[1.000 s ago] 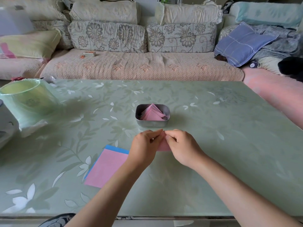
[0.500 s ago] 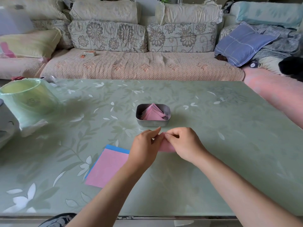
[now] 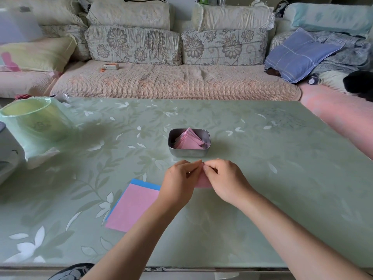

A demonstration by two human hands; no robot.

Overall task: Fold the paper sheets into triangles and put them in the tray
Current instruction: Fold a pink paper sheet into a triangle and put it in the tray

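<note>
Little is changed from a second ago: both hands are kept close together over the same spot on the table (image 3: 282, 178), just in front of the tray (image 3: 188, 153). A pink sheet (image 3: 203, 181) is pinched between the left hand (image 3: 179, 182) and the right hand (image 3: 227, 178), whose fingertips are met at its top; most of it is hidden beneath them. Folded pink triangles (image 3: 189, 141) are stacked in the tray. More sheets (image 3: 133, 207), pink over blue, are laid flat beside the left wrist
</note>
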